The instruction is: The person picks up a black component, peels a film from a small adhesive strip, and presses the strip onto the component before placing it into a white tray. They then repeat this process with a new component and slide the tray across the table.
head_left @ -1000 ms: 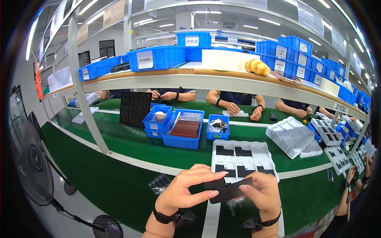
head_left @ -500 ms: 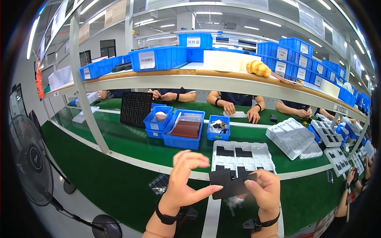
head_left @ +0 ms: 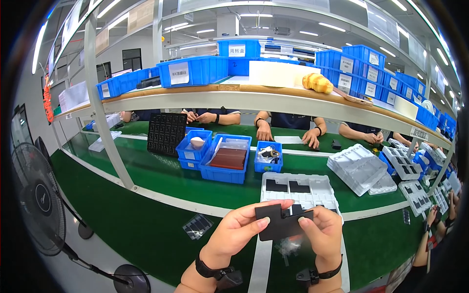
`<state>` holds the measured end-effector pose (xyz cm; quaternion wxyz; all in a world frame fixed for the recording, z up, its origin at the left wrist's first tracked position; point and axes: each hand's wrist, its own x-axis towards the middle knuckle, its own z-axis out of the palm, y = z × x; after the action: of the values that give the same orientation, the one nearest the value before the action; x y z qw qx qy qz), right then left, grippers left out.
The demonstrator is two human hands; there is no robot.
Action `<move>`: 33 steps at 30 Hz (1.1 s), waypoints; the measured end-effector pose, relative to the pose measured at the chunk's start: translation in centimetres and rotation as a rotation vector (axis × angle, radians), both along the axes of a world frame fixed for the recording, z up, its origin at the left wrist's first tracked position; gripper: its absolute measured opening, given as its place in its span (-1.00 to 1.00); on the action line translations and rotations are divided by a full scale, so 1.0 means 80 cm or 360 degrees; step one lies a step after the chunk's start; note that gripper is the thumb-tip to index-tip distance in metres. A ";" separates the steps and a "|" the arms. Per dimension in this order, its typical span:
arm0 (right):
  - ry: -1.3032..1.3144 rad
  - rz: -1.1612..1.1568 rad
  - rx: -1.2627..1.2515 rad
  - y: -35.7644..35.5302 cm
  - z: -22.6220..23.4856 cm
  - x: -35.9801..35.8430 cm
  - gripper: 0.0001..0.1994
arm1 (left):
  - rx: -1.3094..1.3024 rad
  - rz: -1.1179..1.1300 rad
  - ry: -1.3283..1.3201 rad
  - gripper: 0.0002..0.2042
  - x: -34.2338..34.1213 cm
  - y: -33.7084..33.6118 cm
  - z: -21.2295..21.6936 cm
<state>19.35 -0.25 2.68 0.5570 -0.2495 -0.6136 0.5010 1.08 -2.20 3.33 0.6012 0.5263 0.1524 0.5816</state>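
Note:
Between my hands is a flat black plate (head_left: 278, 225) with a notch cut in its upper edge. My left hand (head_left: 239, 225) pinches its left end, thumb in front and fingers behind. At the other end, my right hand (head_left: 323, 229) grips it with the thumb on the front face. Just behind it lies a white moulded tray (head_left: 320, 185) whose pockets hold several similar black pieces (head_left: 299, 187). Below the plate, some crumpled clear plastic scraps (head_left: 289, 246) rest on the green mat.
Beyond the tray stand blue bins, one with brown-red pieces (head_left: 228, 159), another with small parts (head_left: 268, 155). White trays (head_left: 356, 168) are stacked at right. A clear sheet with dark pieces (head_left: 197, 226) lies left. A shelf rail (head_left: 254, 100) crosses overhead; co-workers' hands (head_left: 311, 139) work opposite.
My left hand's raised fingers have come down behind the black plate and closed on its left end. My right hand keeps its grip. A co-worker's hands opposite have shifted.

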 end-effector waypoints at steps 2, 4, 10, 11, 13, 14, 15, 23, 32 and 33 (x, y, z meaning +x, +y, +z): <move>0.0017 -0.0008 -0.0005 0.002 -0.001 0.000 -0.89 | -0.0023 0.0030 0.0073 -0.65 0.001 0.001 0.000; 0.0020 -0.0007 -0.0031 0.003 -0.002 0.000 -0.89 | -0.0016 0.0043 0.0089 -0.65 0.001 0.001 0.000; 0.0087 -0.0205 0.0055 0.016 -0.006 0.008 -0.91 | 0.0139 -0.0002 0.0239 -0.65 -0.002 0.016 -0.019; 0.0149 -0.0352 0.0165 0.017 -0.005 0.010 -0.92 | 0.0317 0.0032 0.0305 -0.64 0.000 0.021 -0.022; 0.0415 -0.0771 0.0254 0.032 0.004 0.024 -0.88 | 0.0256 0.0096 0.0250 -0.64 0.005 0.029 -0.027; 0.0480 -0.0900 0.0375 0.045 0.002 0.047 -0.84 | 0.0254 0.0178 0.0248 -0.65 0.011 0.041 -0.036; 0.0577 -0.1069 0.0434 0.056 0.001 0.064 -0.82 | 0.0205 0.0262 0.0329 -0.69 0.013 0.061 -0.052; 0.0421 -0.1278 0.0130 0.167 -0.075 0.113 -0.80 | -0.0404 0.1201 0.0290 -0.86 0.004 0.173 -0.253; -0.0185 -0.0918 -0.0503 0.287 -0.164 0.167 -0.84 | 0.0100 0.0858 0.1863 -0.30 0.015 0.156 -0.241; -0.0142 -0.0911 -0.0603 0.295 -0.170 0.168 -0.82 | 0.0172 0.0846 0.1821 -0.31 0.013 0.158 -0.247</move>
<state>32.82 23.37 -10.94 0.5913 -0.5322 -0.4386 0.4181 2.14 10.46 -16.41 0.2322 0.7277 0.5456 0.3447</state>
